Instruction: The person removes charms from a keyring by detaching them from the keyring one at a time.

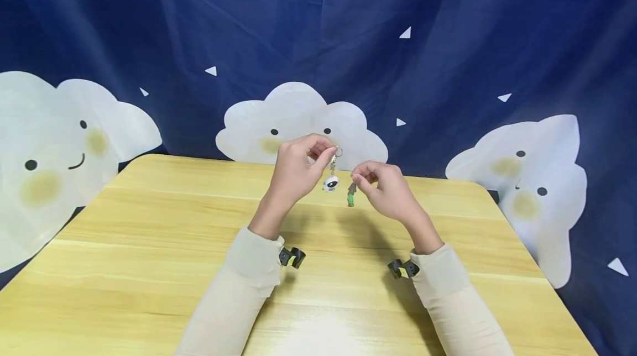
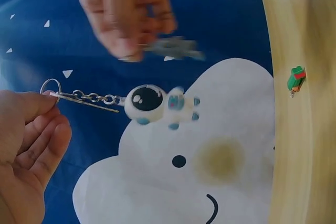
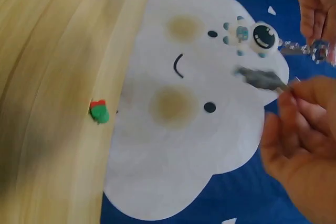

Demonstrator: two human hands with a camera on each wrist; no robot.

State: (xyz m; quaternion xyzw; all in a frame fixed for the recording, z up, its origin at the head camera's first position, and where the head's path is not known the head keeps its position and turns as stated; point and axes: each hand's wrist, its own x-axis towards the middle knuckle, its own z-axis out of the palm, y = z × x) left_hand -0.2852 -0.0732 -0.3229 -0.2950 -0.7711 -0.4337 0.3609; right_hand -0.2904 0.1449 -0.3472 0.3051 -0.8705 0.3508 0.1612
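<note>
My left hand (image 1: 301, 171) pinches the ring end of a keychain, from which a white astronaut figure (image 1: 330, 183) with a dark visor hangs on a short metal chain (image 2: 94, 97). A thin strip, possibly a key or metal piece, shows beside the chain in the left wrist view. My right hand (image 1: 388, 190) pinches the end of a small dark grey pendant (image 3: 262, 80), blurred, so its kind is unclear. It hangs close to the astronaut, apart from it. Below, a small green and red figure (image 3: 99, 112) lies on the table near its far edge.
The light wooden table (image 1: 149, 267) reaches back to a dark blue curtain (image 1: 448, 57) printed with white clouds and small triangles. Small dark cameras are strapped at both wrists. Shadows of the arms fall on the tabletop.
</note>
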